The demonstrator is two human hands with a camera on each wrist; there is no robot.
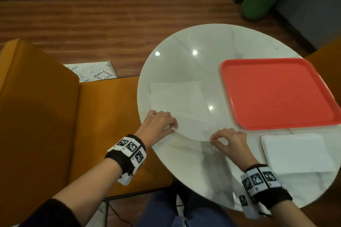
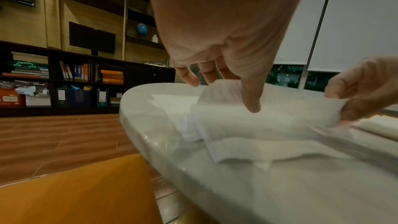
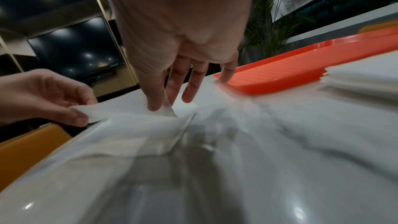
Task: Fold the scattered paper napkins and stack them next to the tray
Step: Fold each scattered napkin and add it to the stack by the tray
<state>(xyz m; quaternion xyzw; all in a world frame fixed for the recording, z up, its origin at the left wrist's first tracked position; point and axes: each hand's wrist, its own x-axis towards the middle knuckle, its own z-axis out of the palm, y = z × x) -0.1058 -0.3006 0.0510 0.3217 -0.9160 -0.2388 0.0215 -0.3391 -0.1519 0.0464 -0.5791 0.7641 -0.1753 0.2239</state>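
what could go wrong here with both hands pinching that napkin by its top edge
1. Tearing: the left hand and right hand pinch the thin napkin at separate points; pulling apart could rip it.
2. A crooked fold: the sheet already sags and wrinkles between the pinches, so the edges may not line up.
3. Disturbing others: more loose napkins lie just beyond on the table, and a dragged sheet could shift them.
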